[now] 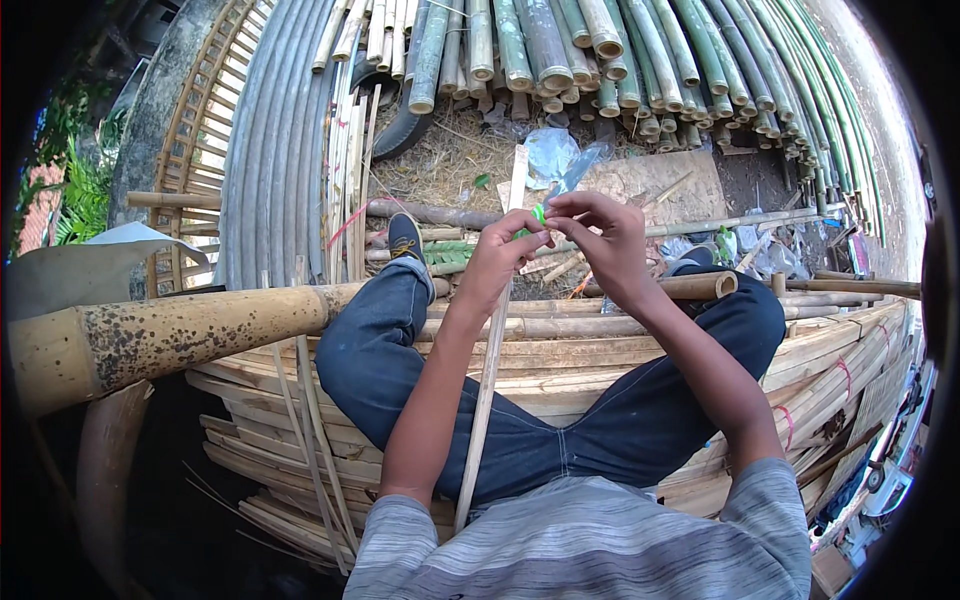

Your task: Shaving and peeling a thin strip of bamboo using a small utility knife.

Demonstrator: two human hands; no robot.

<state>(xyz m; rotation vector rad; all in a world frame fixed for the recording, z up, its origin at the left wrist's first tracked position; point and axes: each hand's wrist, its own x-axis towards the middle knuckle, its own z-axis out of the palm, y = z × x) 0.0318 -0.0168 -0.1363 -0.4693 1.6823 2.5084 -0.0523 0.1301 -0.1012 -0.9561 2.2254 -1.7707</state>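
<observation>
My left hand and my right hand meet in front of me above my spread knees. Between their fingertips is a small bright green strip of what looks like tape or ribbon. The left fingers are curled in a pinch beside it. My right thumb and forefinger close on its other side. A long, flat, pale bamboo slat stands at a tilt, running from my lap up past the left hand. The left fingers hide part of it, and whether they grip it too I cannot tell.
I sit on stacked split bamboo. A thick bamboo pole juts out at left. Ahead lie bamboo poles, a dark tyre, plastic scraps and a brown board. Corrugated sheets stand at far left.
</observation>
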